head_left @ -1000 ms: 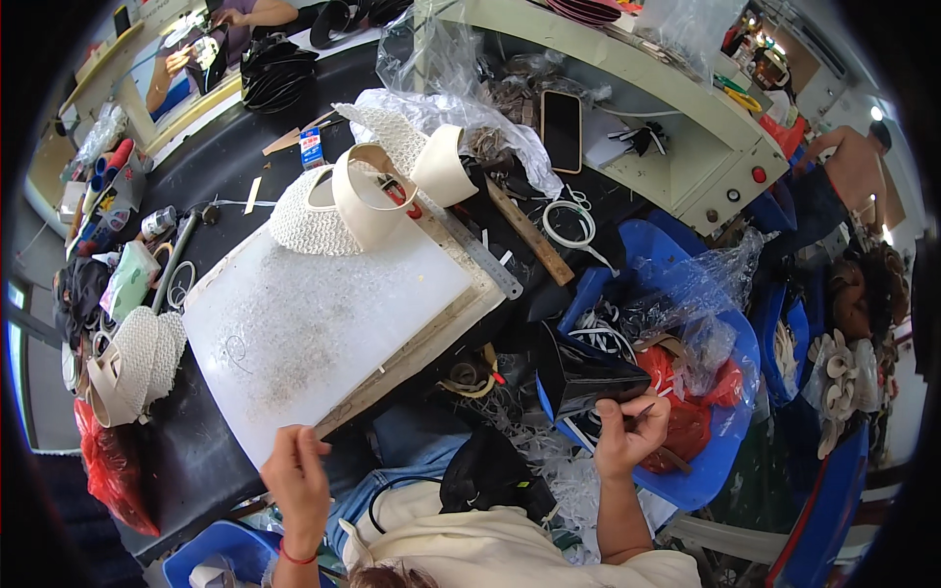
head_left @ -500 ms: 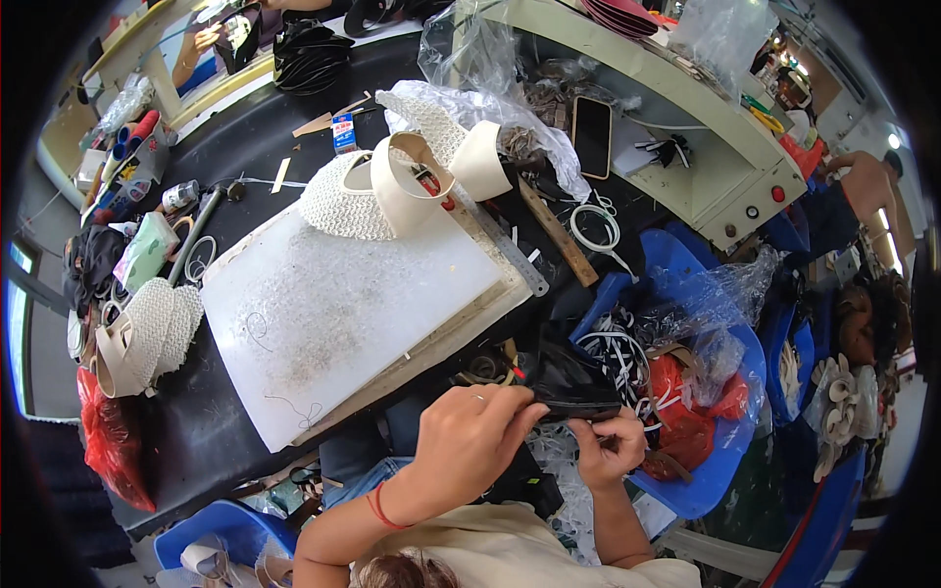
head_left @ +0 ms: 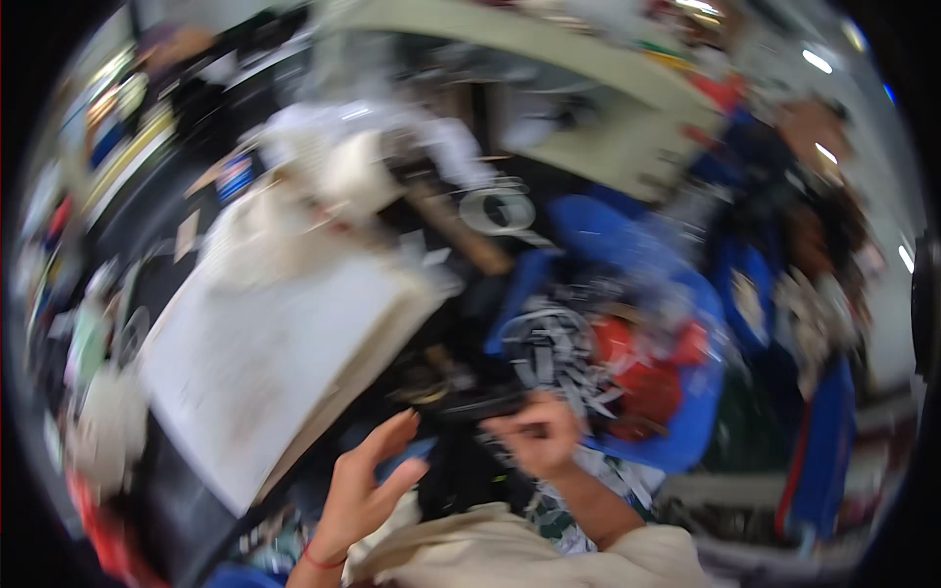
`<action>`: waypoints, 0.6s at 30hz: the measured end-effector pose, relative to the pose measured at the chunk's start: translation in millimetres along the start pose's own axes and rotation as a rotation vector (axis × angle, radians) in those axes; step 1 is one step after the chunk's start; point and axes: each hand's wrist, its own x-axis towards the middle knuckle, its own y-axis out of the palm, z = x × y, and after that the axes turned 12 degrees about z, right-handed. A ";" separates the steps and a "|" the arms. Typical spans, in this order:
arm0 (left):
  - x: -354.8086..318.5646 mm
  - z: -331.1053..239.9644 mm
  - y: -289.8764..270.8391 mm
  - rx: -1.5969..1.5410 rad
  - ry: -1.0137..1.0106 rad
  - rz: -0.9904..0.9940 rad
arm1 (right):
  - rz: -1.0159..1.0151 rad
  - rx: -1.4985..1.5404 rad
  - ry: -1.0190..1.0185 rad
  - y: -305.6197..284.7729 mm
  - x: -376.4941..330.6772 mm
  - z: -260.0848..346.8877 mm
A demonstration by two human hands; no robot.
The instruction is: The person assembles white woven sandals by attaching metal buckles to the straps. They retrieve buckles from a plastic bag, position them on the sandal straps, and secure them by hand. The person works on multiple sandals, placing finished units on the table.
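My left hand [head_left: 368, 480] is raised at the lower middle, thumb and fingers spread, with nothing in it. To its right my right hand [head_left: 539, 433] is closed, its fingers pinching the end of a dark, flat black piece [head_left: 478, 406]. Blur hides what kind of piece it is. Cream woven shoe uppers [head_left: 257, 240] lie at the far end of a white cutting board [head_left: 265, 338], beyond my hands. Another pale woven upper [head_left: 106, 421] rests left of the board.
Right of my right hand stands a blue bin [head_left: 708, 392] holding white-edged black strips [head_left: 549, 343] and a red bag [head_left: 642, 382]. A wooden bar [head_left: 459, 230] and a white ring [head_left: 498, 209] lie beyond the board. Farther back is a cream machine housing [head_left: 608, 127].
My left hand has let go of the black piece and moved left and down, opening. My right hand keeps hold of it. The whole view has swung, shifting the scene left and blurring it.
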 end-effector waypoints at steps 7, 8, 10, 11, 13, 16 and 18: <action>42.7 -12.0 37.0 -0.755 0.073 -0.051 | 0.086 0.354 0.182 -23.7 14.8 28.7; 41.6 -16.9 46.4 -0.660 0.067 -0.108 | 0.046 0.470 0.329 -32.5 16.7 33.4; 41.7 -4.3 53.4 -0.673 0.071 -0.077 | 0.206 0.447 0.518 -42.8 21.4 30.5; 41.3 -6.8 53.4 -0.757 0.023 -0.048 | 0.202 0.543 0.501 -41.4 20.9 26.2; 39.6 -11.1 54.9 -0.850 -0.016 -0.006 | 0.222 0.596 0.468 -38.5 22.5 22.4; 35.4 -12.8 59.1 -0.881 0.000 0.022 | 0.283 0.573 0.486 -43.2 26.5 27.7; 35.4 -11.0 59.1 -0.893 0.005 0.001 | 0.342 0.482 0.496 -45.7 27.2 29.7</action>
